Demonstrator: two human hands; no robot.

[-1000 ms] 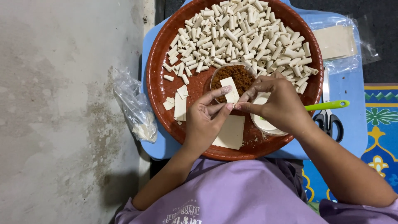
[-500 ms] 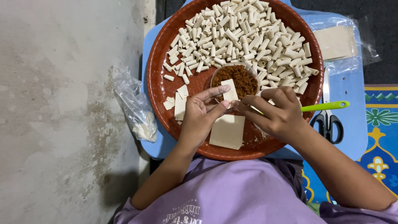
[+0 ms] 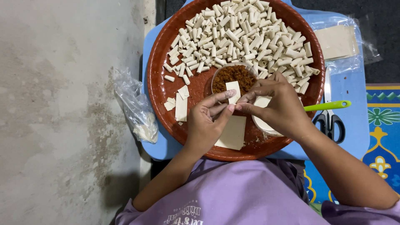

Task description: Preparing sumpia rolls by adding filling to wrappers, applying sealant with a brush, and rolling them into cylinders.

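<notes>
Pinching wrapper (image 3: pixel 233 90), hands (image 3: pixel 250 109) mid-tray (image 3: pixel 160 89); rolls (image 3: pixel 241 33) beyond.

Lilac short-sleeved shirt (image 3: pixel 233 196), bare forearms

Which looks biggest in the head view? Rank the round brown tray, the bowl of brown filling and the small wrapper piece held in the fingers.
1. Round brown tray, by far the largest.
2. Bowl of brown filling.
3. Small wrapper piece, held over the bowl.
</notes>
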